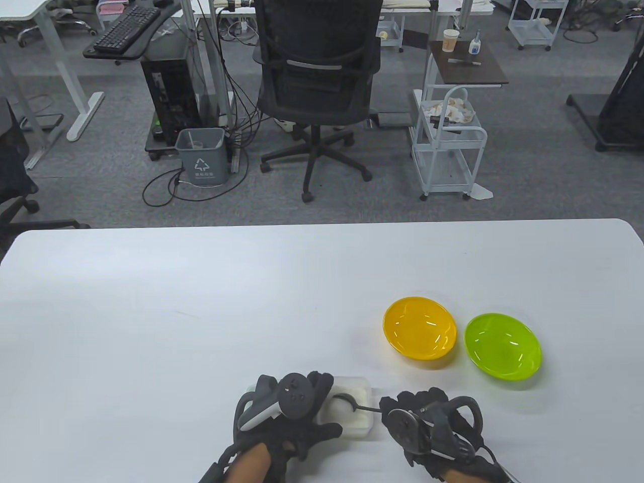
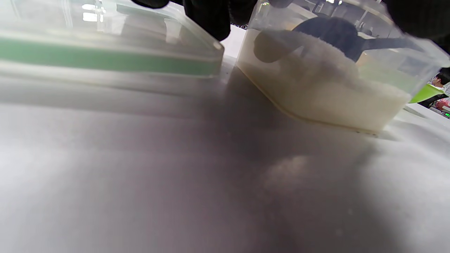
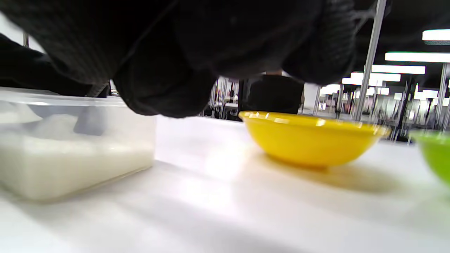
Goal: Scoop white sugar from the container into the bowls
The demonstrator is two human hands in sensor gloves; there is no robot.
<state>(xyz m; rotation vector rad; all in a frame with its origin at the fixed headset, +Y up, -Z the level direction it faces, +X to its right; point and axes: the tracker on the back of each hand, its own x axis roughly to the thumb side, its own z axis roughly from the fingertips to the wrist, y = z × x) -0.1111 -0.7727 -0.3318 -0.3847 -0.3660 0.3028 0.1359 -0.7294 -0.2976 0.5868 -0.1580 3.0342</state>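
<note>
Holding the spoon (image 1: 352,402) by its handle, my right hand (image 1: 427,427) sits low on the table (image 1: 151,312), fingers curled and pinching the handle's end; the dark bowl of the spoon lies in the sugar (image 2: 316,91). My left hand (image 1: 287,417) rests against the tub's (image 1: 352,407) left side, fingertips (image 2: 211,17) over its rim; how tightly they press I cannot tell.

The tub stands near the table's front edge, at 6 o'clock, between my two hands. A clear lid (image 2: 105,52) with a green band lies just beside it on its left, seen only from the left wrist.

Open white tabletop runs from 9 o'clock round to 12, out to the far edge. At 2 o'clock from the tub stand the bowls, well apart from it with bare table between.

One tub, one spoon, one lid, two bowls: one yellow (image 1: 420,328), one green (image 1: 502,345), side by side and nearly touching.
</note>
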